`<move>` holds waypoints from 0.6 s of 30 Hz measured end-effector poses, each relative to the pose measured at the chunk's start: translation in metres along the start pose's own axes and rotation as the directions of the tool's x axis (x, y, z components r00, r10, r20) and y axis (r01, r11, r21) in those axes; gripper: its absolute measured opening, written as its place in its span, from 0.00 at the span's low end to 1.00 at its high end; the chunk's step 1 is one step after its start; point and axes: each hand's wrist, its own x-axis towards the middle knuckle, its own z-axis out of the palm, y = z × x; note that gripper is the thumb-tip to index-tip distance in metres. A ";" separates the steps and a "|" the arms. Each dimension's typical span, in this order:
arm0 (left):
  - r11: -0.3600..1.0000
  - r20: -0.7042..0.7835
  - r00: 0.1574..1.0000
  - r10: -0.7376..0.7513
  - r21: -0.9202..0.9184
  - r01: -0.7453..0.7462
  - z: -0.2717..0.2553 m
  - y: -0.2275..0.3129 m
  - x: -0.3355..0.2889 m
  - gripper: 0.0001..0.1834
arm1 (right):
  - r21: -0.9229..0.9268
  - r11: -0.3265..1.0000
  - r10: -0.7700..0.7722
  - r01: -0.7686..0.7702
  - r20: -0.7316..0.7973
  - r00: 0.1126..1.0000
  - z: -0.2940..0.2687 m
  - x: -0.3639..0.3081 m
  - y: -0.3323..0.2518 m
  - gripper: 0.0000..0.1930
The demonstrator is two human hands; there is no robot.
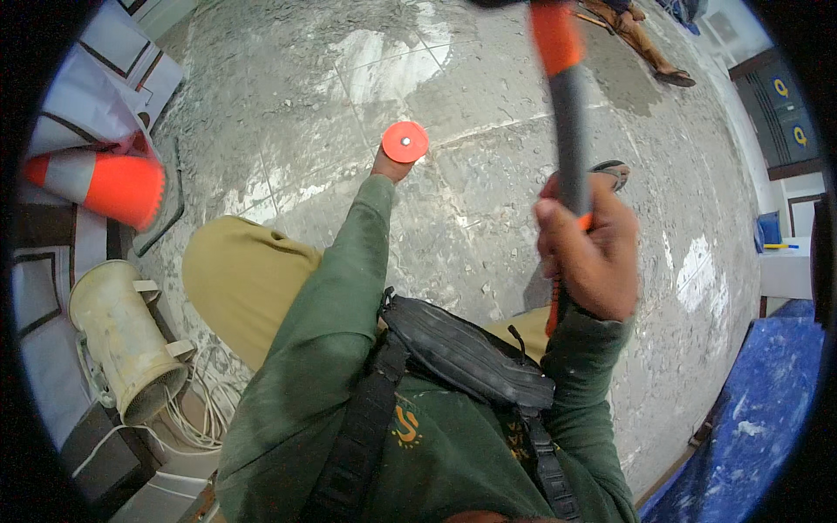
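In front of me, my left hand (pixel 390 166) is closed on an upright chisel (pixel 405 141), seen end-on from above. Its round orange guard hides most of the fingers and the shaft, and a small metal striking end shows at the centre. My right hand (pixel 597 253) wraps round the orange and grey handle of a hammer (pixel 571 131), raised to the right of the chisel and apart from it. The dark hammer head is mostly cut off by the top edge. Beneath both hands is a grey, rough, dusty floor (pixel 462 209) with white patches and chipped marks.
On the left lie an orange and white traffic cone (pixel 118 187), a dirty cream cylinder (pixel 126 336) and coiled white cable (pixel 205 414). A blue tarp (pixel 758 410) covers the lower right. Another person's leg (pixel 652 52) reaches in at the upper right.
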 end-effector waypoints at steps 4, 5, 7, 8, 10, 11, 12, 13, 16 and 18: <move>0.999 -0.010 1.000 0.018 0.044 -0.018 -0.001 -0.030 0.008 0.24 | 0.182 0.894 -0.379 0.409 -0.180 0.908 -0.002 0.010 -0.043 0.09; 0.999 -0.018 1.000 0.020 0.041 -0.019 0.002 -0.038 0.009 0.24 | 0.176 0.869 -0.436 0.463 -0.174 0.883 -0.002 0.021 -0.050 0.09; 0.998 0.020 1.000 -0.006 0.065 0.004 0.004 -0.035 0.010 0.26 | 0.167 0.816 -0.526 0.554 -0.183 0.830 0.007 0.039 -0.053 0.10; 0.997 0.044 0.999 -0.010 0.073 0.007 0.007 -0.030 0.013 0.26 | 0.156 0.790 -0.562 0.593 -0.203 0.802 0.014 0.046 -0.052 0.10; 0.999 0.030 0.999 0.010 0.035 -0.011 0.003 -0.032 0.010 0.25 | -0.001 0.799 -0.591 0.601 -0.178 0.787 0.033 0.051 -0.012 0.08; 1.000 0.027 0.999 0.024 0.012 -0.024 0.003 -0.031 0.009 0.25 | -0.166 0.801 -0.596 0.575 -0.138 0.791 0.040 0.050 0.018 0.07; 0.997 0.042 0.996 0.081 -0.013 -0.080 0.011 -0.022 0.012 0.23 | -0.322 0.807 -0.537 0.495 -0.052 0.842 0.046 0.051 0.056 0.06; 0.990 0.056 0.989 0.140 -0.037 -0.138 0.019 -0.012 0.014 0.22 | -0.318 0.872 -0.368 0.371 0.072 0.927 0.051 0.054 0.101 0.07; 0.448 0.130 0.962 0.239 -0.894 0.010 -0.034 -0.094 0.029 0.16 | -0.415 0.910 0.206 -0.012 0.428 0.880 0.090 0.051 0.143 0.13; 0.823 0.077 0.967 0.241 -0.545 -0.161 0.017 -0.027 0.032 0.14 | -0.407 0.903 0.283 -0.137 0.324 0.903 0.060 0.045 0.139 0.14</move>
